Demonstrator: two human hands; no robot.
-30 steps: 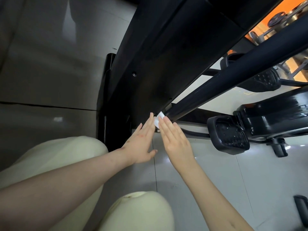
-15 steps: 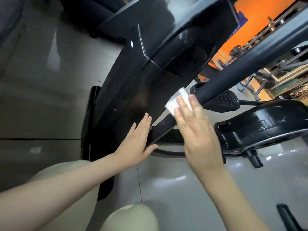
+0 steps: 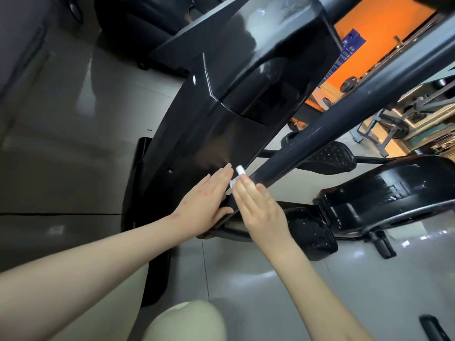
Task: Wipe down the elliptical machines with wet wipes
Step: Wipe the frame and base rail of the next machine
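Sliding back down the bar [image 3: 344,114], the right hand [image 3: 261,210] now sits lower than it did half a second ago, so the wipe [image 3: 240,170] is level with the left fingertips instead of well above them. The left hand [image 3: 206,200] has barely shifted on the panel [image 3: 221,119].

Right fingers [image 3: 246,190] are straight and close together, pressing the wipe against the bar's lower end. Only a white edge of the wipe shows, just beyond and beside the fingertips. The right thumb is hidden, so I cannot tell whether it helps hold the wipe. Left fingers [image 3: 221,175] are also straight and together, laid flat on the glossy panel, with the thumb spread below its edge. The two sets of fingertips are just beside each other, and the wipe's white edge shows between them.

What matters next is the bar's long axis, which runs from the right fingers up, away and to the right, toward the top corner of the view. The right hand is on the bar, while the left only steadies against the panel. Judging by this, the wipe is near the bottom of a stroke, and the unwiped length probably lies up the bar from the fingers. A pedal [image 3: 307,232] lies below and right of the right hand, apart from it.
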